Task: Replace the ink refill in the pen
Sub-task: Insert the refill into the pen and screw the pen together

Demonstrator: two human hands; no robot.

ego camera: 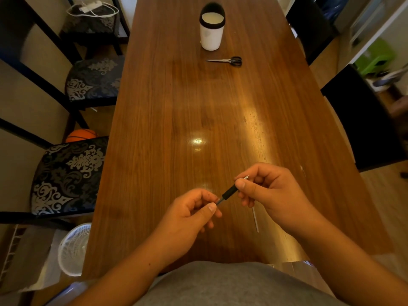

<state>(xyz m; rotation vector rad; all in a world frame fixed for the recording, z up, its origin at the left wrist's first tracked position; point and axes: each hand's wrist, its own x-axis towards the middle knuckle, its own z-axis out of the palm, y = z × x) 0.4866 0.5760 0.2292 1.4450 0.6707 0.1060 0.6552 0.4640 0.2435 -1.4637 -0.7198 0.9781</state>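
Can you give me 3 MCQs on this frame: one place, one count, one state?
1. Where do the scissors lie?
A. on the table just in front of the white cup
B. inside the white cup
C. on a chair seat

2. How many hands hold the pen?
A. none
B. one
C. two

3. What state is the thin refill on the table in?
A. lying loose on the wood, partly under the right hand
B. standing upright in the cup
C. held in the scissors

Answers:
1. A: the scissors rest flat on the table, nearer the camera than the white cup.
2. C: the left hand pinches the lower end and the right hand pinches the tip end, with the black grip showing between them.
3. A: the refill lies flat on the wood and neither hand holds it.
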